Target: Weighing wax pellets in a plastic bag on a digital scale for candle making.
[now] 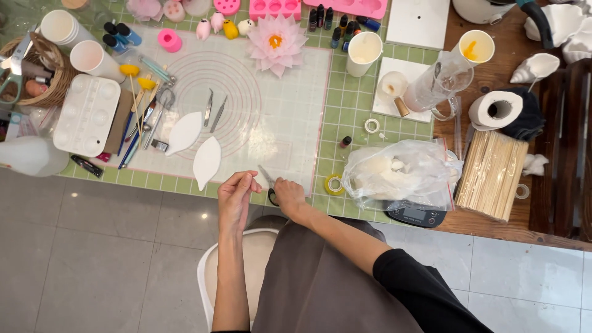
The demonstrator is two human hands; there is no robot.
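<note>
Both hands meet at the near edge of the table, over a translucent silicone work mat printed with pink circles. Left hand is loosely curled, thumb and fingertips drawn together just beside the other hand; whether anything sits between them cannot be told. Right hand is closed around a thin metal-bladed tool with a dark handle, its blade pointing away across the mat. Two white leaf-shaped petals lie on the mat to the left, one farther, one nearer, with two slim metal sculpting tools beside them. At the mat's far edge sits one pink-and-white lotus flower with a yellow centre. Four white paper cups stand about the table. Right of the hands, a clear plastic bag of white lumps rests on a black digital scale.
</note>
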